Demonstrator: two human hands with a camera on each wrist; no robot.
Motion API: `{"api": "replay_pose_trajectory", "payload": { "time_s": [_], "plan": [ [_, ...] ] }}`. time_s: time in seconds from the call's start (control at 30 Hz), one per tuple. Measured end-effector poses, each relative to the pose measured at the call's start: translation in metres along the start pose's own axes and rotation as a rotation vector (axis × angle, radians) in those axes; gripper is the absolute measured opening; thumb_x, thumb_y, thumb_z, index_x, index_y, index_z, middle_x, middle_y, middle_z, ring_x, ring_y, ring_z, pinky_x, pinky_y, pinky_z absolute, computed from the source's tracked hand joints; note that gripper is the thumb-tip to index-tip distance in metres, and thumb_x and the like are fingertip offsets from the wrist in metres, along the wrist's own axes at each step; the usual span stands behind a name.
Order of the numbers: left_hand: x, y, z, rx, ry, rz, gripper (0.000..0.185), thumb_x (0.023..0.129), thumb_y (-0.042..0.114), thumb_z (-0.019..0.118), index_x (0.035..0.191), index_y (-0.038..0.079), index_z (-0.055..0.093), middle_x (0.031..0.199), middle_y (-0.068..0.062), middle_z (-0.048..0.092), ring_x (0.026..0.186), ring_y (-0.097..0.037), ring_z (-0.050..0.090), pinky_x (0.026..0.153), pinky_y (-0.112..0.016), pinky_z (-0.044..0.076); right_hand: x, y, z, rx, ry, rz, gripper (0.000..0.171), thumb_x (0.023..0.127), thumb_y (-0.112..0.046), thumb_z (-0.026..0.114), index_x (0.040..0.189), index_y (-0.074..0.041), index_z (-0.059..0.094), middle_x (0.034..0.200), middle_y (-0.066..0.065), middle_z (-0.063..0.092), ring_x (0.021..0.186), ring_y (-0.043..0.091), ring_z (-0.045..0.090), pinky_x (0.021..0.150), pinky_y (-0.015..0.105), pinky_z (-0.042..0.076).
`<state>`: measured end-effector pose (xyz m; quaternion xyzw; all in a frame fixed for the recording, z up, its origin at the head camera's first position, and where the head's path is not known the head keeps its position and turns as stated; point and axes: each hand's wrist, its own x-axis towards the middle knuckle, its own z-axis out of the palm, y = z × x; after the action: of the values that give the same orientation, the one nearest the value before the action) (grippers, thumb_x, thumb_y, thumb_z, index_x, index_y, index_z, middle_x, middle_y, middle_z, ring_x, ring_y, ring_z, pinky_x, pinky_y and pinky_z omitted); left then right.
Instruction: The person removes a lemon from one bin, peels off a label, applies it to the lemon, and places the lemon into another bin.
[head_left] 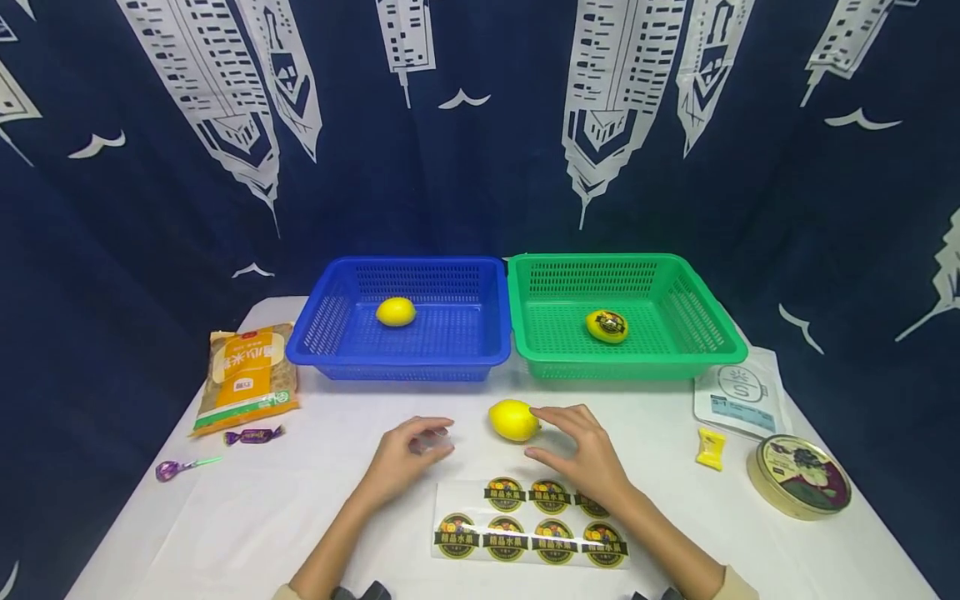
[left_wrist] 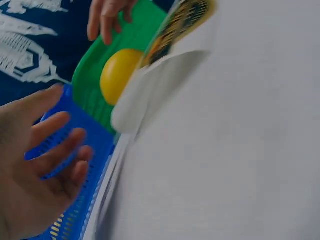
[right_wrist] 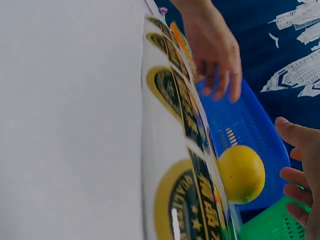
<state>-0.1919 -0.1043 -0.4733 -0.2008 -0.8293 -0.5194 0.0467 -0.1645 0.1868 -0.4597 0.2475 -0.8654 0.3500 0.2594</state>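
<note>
Closest in, a sheet of round fruit stickers (head_left: pixel 529 510) is laid out on the white table (head_left: pixel 300 467), one corner covered by the right forearm (head_left: pixel 663 537). Just past that, nothing is gripped by the left hand (head_left: pixel 401 461), fingers loosely curved, and nothing by the right hand (head_left: pixel 587 450) either, fingers relaxed right beside a yellow lemon (head_left: pixel 513 420). That lemon is set on the table between the hands, and a small gap is shown in the right wrist view. A round tin (head_left: pixel 802 477) is parked off to the right, a lollipop (head_left: pixel 168 472) to the left. Farther back, a plain lemon (head_left: pixel 396 312) is held in the blue basket (head_left: pixel 405 372), a stickered one (head_left: pixel 604 326) in the green basket (head_left: pixel 615 367), all backed by a printed navy curtain (head_left: pixel 480 183)
</note>
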Motion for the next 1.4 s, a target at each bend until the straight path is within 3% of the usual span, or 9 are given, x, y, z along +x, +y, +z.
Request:
{"api": "replay_pose_trajectory", "payload": {
  "time_s": [0.1, 0.27, 0.47, 0.63, 0.8, 0.9, 1.03, 1.23, 1.4],
  "plan": [
    [-0.011, -0.001, 0.006, 0.138, -0.204, 0.033, 0.041, 0.077, 0.044, 0.071, 0.111, 0.021, 0.066, 0.096, 0.010, 0.064, 0.087, -0.007, 0.057, 0.075, -0.024, 0.051, -0.006, -0.007, -0.002, 0.074, 0.023, -0.007, 0.042, 0.071, -0.025, 0.080, 0.109, -0.014, 0.067, 0.106, -0.007, 0.065, 0.093, 0.008, 0.052, 0.082, 0.021, 0.046],
    [-0.016, -0.004, 0.010, 0.173, -0.296, 0.057, 0.029, 0.075, 0.039, 0.073, 0.098, 0.021, 0.071, 0.089, 0.018, 0.063, 0.086, -0.004, 0.056, 0.080, -0.025, 0.049, -0.014, -0.016, 0.005, 0.151, -0.042, 0.008, 0.032, 0.073, -0.017, 0.079, 0.104, -0.015, 0.069, 0.101, -0.010, 0.066, 0.091, 0.007, 0.056, 0.079, 0.021, 0.050],
    [-0.016, -0.006, 0.014, 0.136, -0.283, 0.045, 0.019, 0.075, 0.038, 0.074, 0.089, 0.025, 0.073, 0.082, 0.022, 0.063, 0.083, -0.002, 0.057, 0.080, -0.027, 0.048, -0.022, -0.018, 0.015, 0.170, -0.166, 0.030, 0.032, 0.075, -0.018, 0.078, 0.105, -0.016, 0.069, 0.101, -0.011, 0.066, 0.090, 0.007, 0.057, 0.078, 0.024, 0.052],
    [-0.016, -0.002, 0.014, -0.013, -0.266, -0.061, 0.020, 0.074, 0.035, 0.076, 0.091, 0.024, 0.073, 0.083, 0.014, 0.066, 0.074, -0.007, 0.055, 0.067, -0.023, 0.047, -0.024, -0.017, 0.019, 0.179, -0.199, 0.038, 0.032, 0.077, -0.024, 0.075, 0.107, -0.014, 0.069, 0.100, -0.011, 0.067, 0.086, 0.009, 0.058, 0.074, 0.023, 0.052],
    [-0.016, 0.024, 0.007, -0.144, -0.259, -0.116, 0.018, 0.076, 0.016, 0.076, 0.094, 0.012, 0.073, 0.089, 0.004, 0.067, 0.076, -0.015, 0.054, 0.065, -0.021, 0.045, -0.022, -0.017, 0.018, 0.172, -0.213, 0.072, 0.029, 0.077, -0.025, 0.075, 0.104, -0.015, 0.071, 0.096, -0.012, 0.067, 0.085, 0.007, 0.057, 0.071, 0.022, 0.052],
    [-0.016, 0.039, 0.003, -0.154, -0.247, -0.095, 0.017, 0.077, 0.009, 0.074, 0.094, 0.008, 0.072, 0.090, 0.003, 0.067, 0.077, -0.017, 0.054, 0.065, -0.021, 0.045, -0.020, -0.018, 0.018, 0.177, -0.215, 0.101, 0.025, 0.076, -0.026, 0.075, 0.100, -0.018, 0.072, 0.093, -0.014, 0.067, 0.081, 0.006, 0.056, 0.065, 0.021, 0.051],
    [-0.017, 0.044, 0.002, -0.150, -0.226, -0.087, 0.017, 0.076, 0.008, 0.075, 0.093, 0.007, 0.072, 0.089, 0.002, 0.067, 0.075, -0.022, 0.054, 0.062, -0.019, 0.043, -0.020, -0.017, 0.020, 0.192, -0.193, 0.112, 0.020, 0.076, -0.028, 0.075, 0.095, -0.020, 0.072, 0.091, -0.016, 0.066, 0.080, 0.005, 0.055, 0.065, 0.021, 0.050],
    [-0.017, 0.039, 0.006, -0.118, -0.198, -0.073, 0.015, 0.076, 0.009, 0.075, 0.091, 0.007, 0.073, 0.088, 0.002, 0.067, 0.071, -0.013, 0.052, 0.061, -0.019, 0.044, -0.021, -0.015, 0.021, 0.242, -0.164, 0.125, 0.018, 0.076, -0.026, 0.075, 0.093, -0.023, 0.071, 0.092, -0.017, 0.066, 0.086, 0.005, 0.055, 0.069, 0.024, 0.052],
    [-0.017, 0.016, 0.016, -0.089, -0.159, -0.060, 0.016, 0.075, 0.014, 0.076, 0.090, 0.012, 0.073, 0.087, 0.005, 0.067, 0.067, -0.007, 0.050, 0.058, -0.019, 0.045, -0.021, -0.018, 0.021, 0.301, -0.162, 0.201, 0.016, 0.075, -0.022, 0.076, 0.089, -0.026, 0.071, 0.087, -0.017, 0.065, 0.082, 0.008, 0.055, 0.069, 0.025, 0.051]
  ]
}}
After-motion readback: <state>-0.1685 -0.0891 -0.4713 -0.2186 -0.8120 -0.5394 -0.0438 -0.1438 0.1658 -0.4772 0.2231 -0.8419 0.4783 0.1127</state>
